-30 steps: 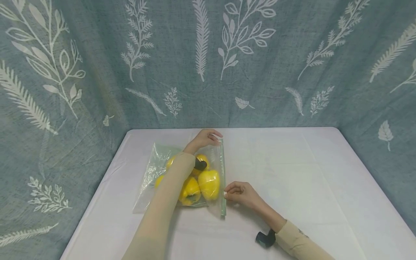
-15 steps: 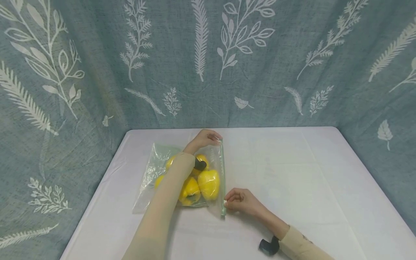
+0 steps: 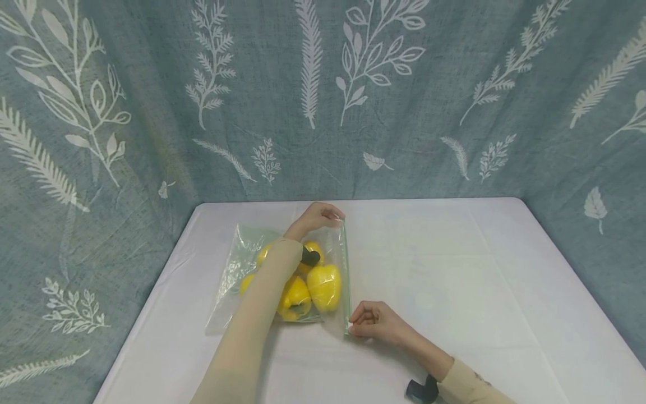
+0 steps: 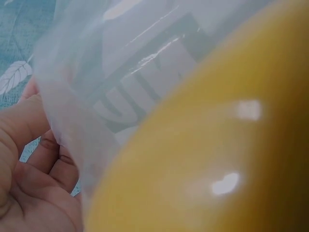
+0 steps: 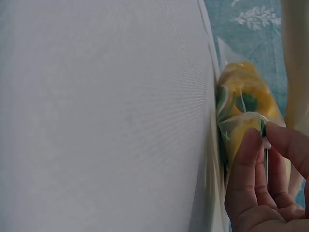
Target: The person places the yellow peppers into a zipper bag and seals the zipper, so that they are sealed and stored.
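A clear zip bag (image 3: 228, 294) lies flat on the table with several yellow bell peppers (image 3: 324, 287) inside. Its green-edged zip strip (image 3: 346, 264) runs along the right side. At the far end of that strip, my left hand (image 3: 315, 216) pinches the bag's corner; the left wrist view shows thumb and fingers (image 4: 29, 121) on the film, a pepper bulging close by. My right hand (image 3: 377, 322) is at the near end of the strip, thumb and forefinger pinching a small white zip slider (image 5: 266, 143). My left forearm hides part of the bag and peppers.
A white cloth covers the table (image 3: 454, 269). Behind it and at both sides hangs a blue-green curtain (image 3: 282, 112) with white leaf prints. A black wrist camera (image 3: 423, 390) sits at the right sleeve.
My right hand has slid toward me along the zip strip, from about two-thirds down to its near end. The left hand stays at the far corner.
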`<state>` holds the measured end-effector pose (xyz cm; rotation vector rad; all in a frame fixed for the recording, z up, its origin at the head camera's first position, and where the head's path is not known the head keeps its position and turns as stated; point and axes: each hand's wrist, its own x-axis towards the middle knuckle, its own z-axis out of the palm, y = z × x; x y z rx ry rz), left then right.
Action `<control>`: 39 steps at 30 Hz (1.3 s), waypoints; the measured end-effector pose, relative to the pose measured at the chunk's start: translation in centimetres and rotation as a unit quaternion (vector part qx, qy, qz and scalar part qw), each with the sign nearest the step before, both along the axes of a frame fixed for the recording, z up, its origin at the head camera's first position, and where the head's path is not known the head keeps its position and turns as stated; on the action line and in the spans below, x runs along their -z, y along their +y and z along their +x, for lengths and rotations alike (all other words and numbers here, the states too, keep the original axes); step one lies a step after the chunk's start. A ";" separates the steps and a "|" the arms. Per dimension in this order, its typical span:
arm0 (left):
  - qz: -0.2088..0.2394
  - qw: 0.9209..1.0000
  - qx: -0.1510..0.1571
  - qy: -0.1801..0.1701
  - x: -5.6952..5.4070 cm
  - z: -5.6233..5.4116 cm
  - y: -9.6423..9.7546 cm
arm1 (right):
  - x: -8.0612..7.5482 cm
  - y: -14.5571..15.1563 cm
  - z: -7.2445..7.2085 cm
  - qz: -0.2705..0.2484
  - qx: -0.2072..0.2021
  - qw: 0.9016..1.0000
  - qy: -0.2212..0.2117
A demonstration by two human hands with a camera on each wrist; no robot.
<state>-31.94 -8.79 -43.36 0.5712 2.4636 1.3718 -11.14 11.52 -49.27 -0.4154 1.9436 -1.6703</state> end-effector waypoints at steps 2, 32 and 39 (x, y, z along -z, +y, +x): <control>-0.004 1.000 0.001 -0.004 0.0 0.0 0.0 | 0.0 0.0 0.0 -0.002 -0.002 1.000 -0.002; -0.012 0.999 0.034 -0.019 -0.3 1.0 -0.7 | -0.2 1.0 -2.1 0.039 -0.016 0.997 0.069; -0.009 0.999 0.041 -0.010 -0.4 1.4 -1.1 | -0.4 2.2 -3.3 0.073 -0.010 0.991 0.111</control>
